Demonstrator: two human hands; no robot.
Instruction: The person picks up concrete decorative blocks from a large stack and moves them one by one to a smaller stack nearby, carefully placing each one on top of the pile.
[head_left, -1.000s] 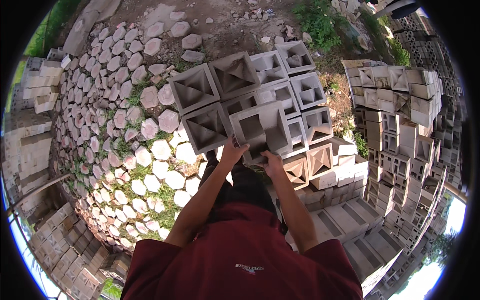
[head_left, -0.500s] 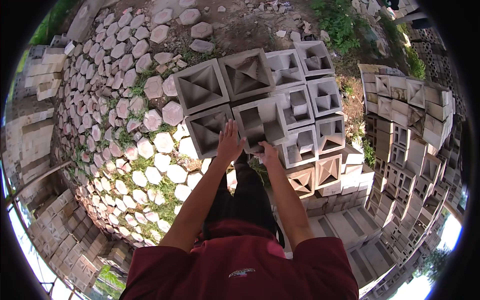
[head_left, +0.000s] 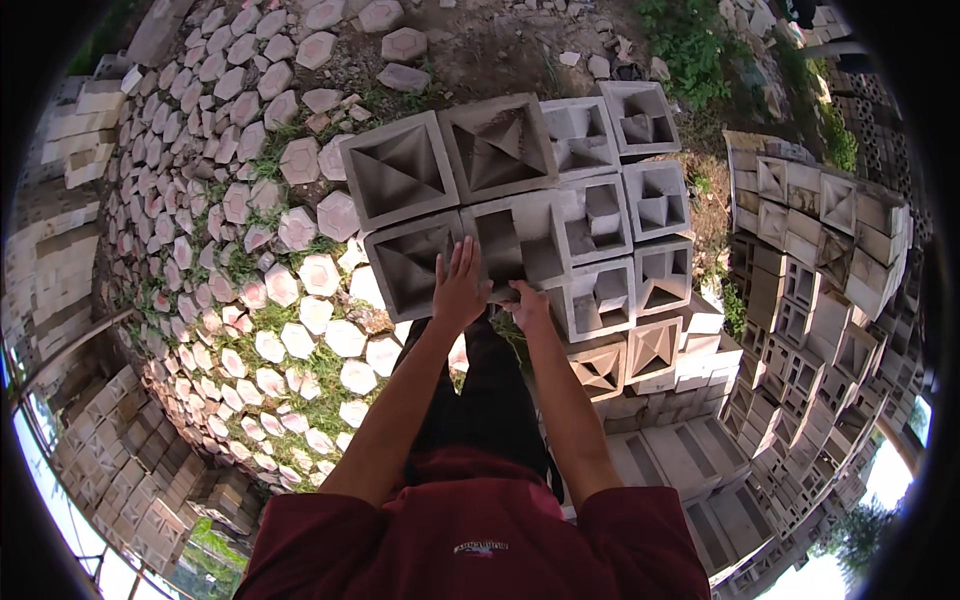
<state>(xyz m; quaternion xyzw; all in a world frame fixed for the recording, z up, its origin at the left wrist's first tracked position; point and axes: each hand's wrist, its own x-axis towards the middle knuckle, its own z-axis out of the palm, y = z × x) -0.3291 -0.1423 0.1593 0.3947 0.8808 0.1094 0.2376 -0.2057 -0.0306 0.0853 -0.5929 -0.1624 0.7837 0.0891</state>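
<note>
Square grey concrete blocks with recessed geometric faces sit packed in rows in front of me. My left hand (head_left: 460, 285) lies with fingers stretched over the adjoining rims of the near-left block (head_left: 385, 280) and the decorative concrete block (head_left: 545, 232) beside it. My right hand (head_left: 526, 303) has its fingers bent round the near rim of that decorative concrete block, close to my left hand. Behind these stand two blocks with pyramid-like hollows, a left one (head_left: 398, 170) and a right one (head_left: 497, 145). The undersides of the blocks are hidden.
Further blocks (head_left: 598, 220) adjoin on the right, above a stack with paler blocks (head_left: 680, 445). Many hexagonal pavers (head_left: 320, 275) cover the grassy ground at left. Tall block stacks (head_left: 800, 290) rise at far right, and others (head_left: 75, 170) at far left.
My right hand has shifted slightly left along the near rim, closer to my left hand. My left hand stays on the rims. The view has tilted a little.
</note>
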